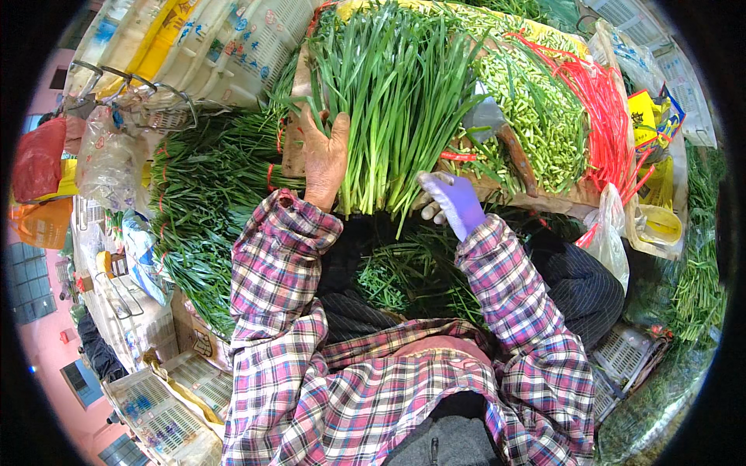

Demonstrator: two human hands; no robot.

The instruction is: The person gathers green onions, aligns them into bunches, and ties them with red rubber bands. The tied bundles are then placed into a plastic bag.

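Note:
A broad spread of garlic chives (pixel 384 116) lies before me on a wooden board (pixel 293 148), its pale stem ends towards me. My left hand (pixel 323 154), bare, rests along its left edge with thumb and forefinger apart; the other fingertips are partly hidden by leaves. At the lower right of the stems is my right hand (pixel 450 198) in a purple and white glove. Its fingers are half curled and apart, close to the stem ends, with nothing visible in them. Right of the chives lies a cleaver with a metal blade (pixel 485 119) and a wooden handle (pixel 517 160).
Cut stem pieces (pixel 536 110) heap up at the right, with red plastic ties (pixel 600 122) across them. Bundled chives (pixel 215 169) are stacked at the left. Plastic crates (pixel 262 46) stand at the upper left. A clear plastic bag (pixel 609 239) hangs near my knee (pixel 583 291).

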